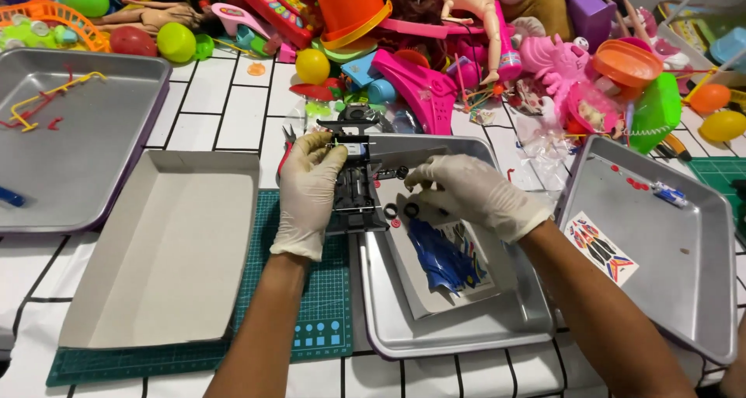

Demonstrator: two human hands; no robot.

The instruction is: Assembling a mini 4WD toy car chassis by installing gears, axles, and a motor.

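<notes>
The gloved left hand (311, 188) grips the black plastic toy-car chassis (356, 192) over the middle steel tray's (458, 332) left rim; the right hand (462, 192) pinches its small black wheel (402, 172); best pressed on squarely.

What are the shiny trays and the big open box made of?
The trays, like the middle tray, look like metal: grey, dully shiny, with rolled rims and soft reflections. The open box looks like cardboard: matt, pale grey-white, with flat folded walls. The left hand holds a black toy car frame, probably plastic.
</notes>
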